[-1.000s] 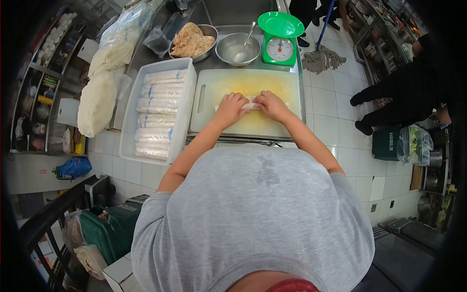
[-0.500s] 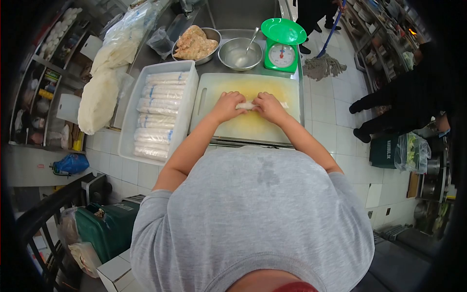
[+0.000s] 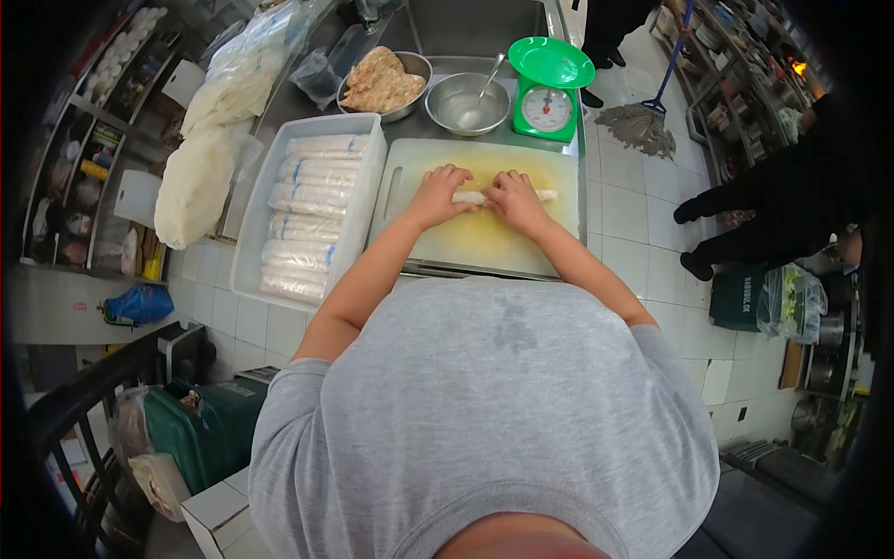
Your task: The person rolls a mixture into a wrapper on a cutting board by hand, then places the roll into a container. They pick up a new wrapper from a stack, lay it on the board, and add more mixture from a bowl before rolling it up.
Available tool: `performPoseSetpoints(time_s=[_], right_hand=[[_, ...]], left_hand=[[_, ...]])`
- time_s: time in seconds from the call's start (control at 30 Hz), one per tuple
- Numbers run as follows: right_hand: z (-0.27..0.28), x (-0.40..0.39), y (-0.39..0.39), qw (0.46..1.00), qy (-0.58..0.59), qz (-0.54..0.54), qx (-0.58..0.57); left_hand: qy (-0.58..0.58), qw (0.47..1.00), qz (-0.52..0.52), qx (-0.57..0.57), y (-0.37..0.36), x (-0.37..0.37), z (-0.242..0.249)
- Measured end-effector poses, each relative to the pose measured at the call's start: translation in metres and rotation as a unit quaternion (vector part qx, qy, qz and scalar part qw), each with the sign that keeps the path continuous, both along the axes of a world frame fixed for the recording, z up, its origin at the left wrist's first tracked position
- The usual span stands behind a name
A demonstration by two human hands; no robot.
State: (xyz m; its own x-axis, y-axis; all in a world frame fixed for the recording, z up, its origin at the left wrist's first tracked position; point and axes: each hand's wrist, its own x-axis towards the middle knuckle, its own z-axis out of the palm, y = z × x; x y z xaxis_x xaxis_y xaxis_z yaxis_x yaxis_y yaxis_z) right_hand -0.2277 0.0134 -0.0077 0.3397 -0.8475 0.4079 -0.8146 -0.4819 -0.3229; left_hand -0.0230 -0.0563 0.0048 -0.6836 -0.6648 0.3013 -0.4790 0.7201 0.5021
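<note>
A thin, pale spring roll [image 3: 468,197] lies crosswise on the yellow-stained white cutting board [image 3: 419,163]. My left hand [image 3: 440,196] curls at its left end, fingers arched and thumb close to the near side. Over its middle, my right hand [image 3: 518,203] is closed on the roll, and the roll's right end sticks out past the fingers. Left of the board stands a white plastic tub [image 3: 366,177] with several clear packs of pale rolls [image 3: 303,200]. Behind the board are a metal bowl of ground meat mixture [image 3: 382,79] and a metal bowl [image 3: 447,119] with cloudy liquid and a spoon [image 3: 490,76].
A green dial scale [image 3: 545,110] stands at the board's back right corner. Large plastic-wrapped pale bundles [image 3: 200,182] lie left of the tub. A sink [image 3: 475,28] is at the back. To the right, a mop [image 3: 638,126] touches the floor and a person in dark clothes [image 3: 768,200] stands.
My hands have shifted slightly along the roll, and the left fingers have loosened a little. More of the roll now shows at the right. The mop has moved right.
</note>
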Motion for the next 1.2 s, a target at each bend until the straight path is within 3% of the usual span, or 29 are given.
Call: performPoseSetpoints(time_s=[0.1,0.3,0.5,0.57,0.67,0.9,1.1,1.17,1.2], right_hand=[[0.002,0.004,-0.001,0.999,0.008,-0.016,-0.028],[0.005,0.016,0.001,0.998,-0.021,0.011,-0.062],[-0.015,0.003,-0.019,0.999,-0.015,0.032,-0.025],[-0.019,0.001,-0.024,0.999,-0.018,0.035,-0.005],[0.003,0.010,-0.014,0.994,-0.037,0.006,-0.099],[-0.010,0.014,-0.016,0.999,-0.006,0.022,-0.048],[-0.014,0.010,-0.032,0.999,0.001,0.039,-0.032],[-0.014,0.008,-0.039,0.999,0.033,0.041,-0.008],[-0.014,0.007,-0.047,0.997,0.012,0.040,0.061]], left_hand=[[-0.079,0.997,-0.011,-0.010,-0.001,0.004,0.001],[-0.083,0.996,-0.002,-0.046,-0.001,0.007,-0.005],[0.064,0.990,0.102,-0.068,0.014,0.027,-0.002],[0.065,0.988,0.126,-0.058,0.020,0.039,0.000],[0.062,0.984,0.154,-0.062,0.031,0.055,0.003],[0.088,0.976,0.190,-0.052,0.063,0.078,0.010],[0.108,0.978,0.178,-0.006,0.069,0.082,0.003],[0.165,0.967,0.175,0.088,0.073,0.076,0.005],[0.193,0.957,0.172,0.135,0.075,0.071,0.007]])
